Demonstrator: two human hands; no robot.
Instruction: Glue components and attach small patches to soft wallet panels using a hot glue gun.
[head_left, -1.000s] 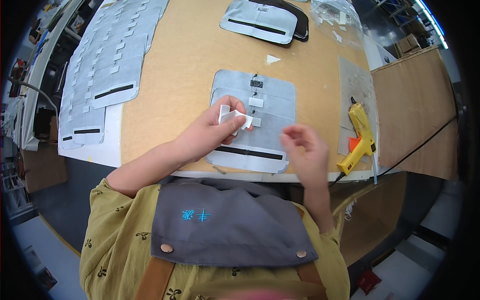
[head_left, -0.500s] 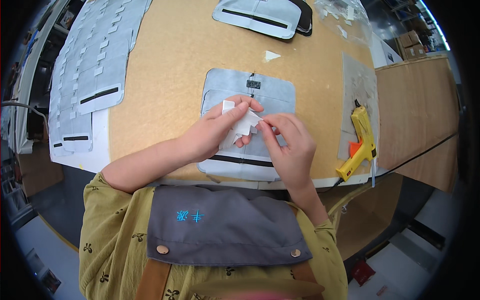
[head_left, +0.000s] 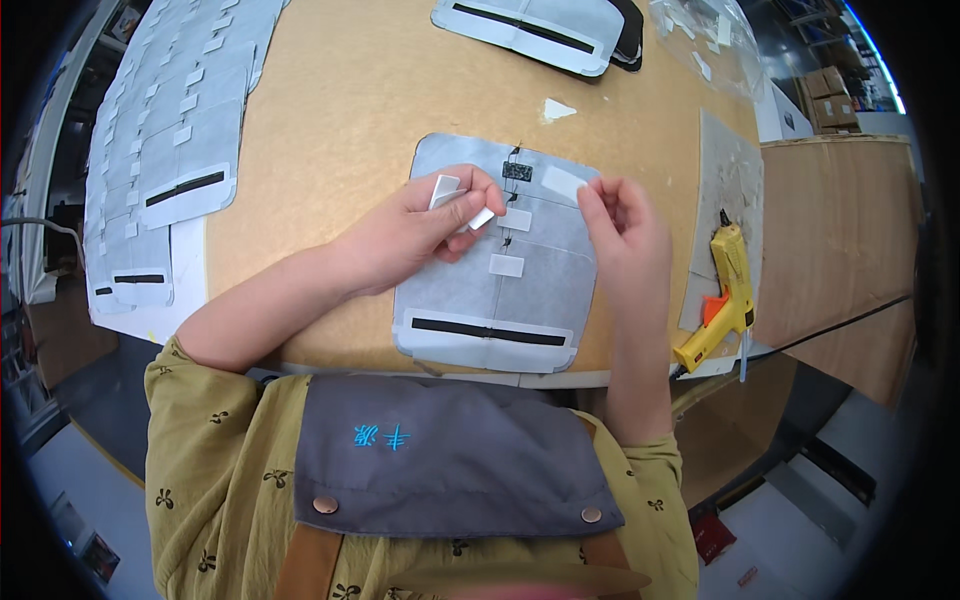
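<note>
Tan tabletop (head_left: pixel 330 120) fills the middle of the frame under my hands. Right of centre, my right hand (head_left: pixel 632 225) pinches one white tab (head_left: pixel 562 181) by its right end, between thumb and fingers, over the grey panel's (head_left: pixel 440 290) top right part; whether they touch I cannot tell. To its left, my left hand (head_left: pixel 410 232) curls round a small bunch of tabs (head_left: pixel 444 188), thumb pressed on them. I judge each tab very light, thin and rather stiff, easily creased, perhaps slick, so best taken by one end in a gentle pinch. At centre, the panel looks soft and flexible; I'd hold it by its outer edges, clear of the two fixed tabs (head_left: pixel 507 265) along its middle seam and the black strip (head_left: pixel 488 332) near its bottom. Farther out, a yellow glue gun (head_left: pixel 732 270) lies at right, more panels (head_left: pixel 212 150) at upper left.
</note>
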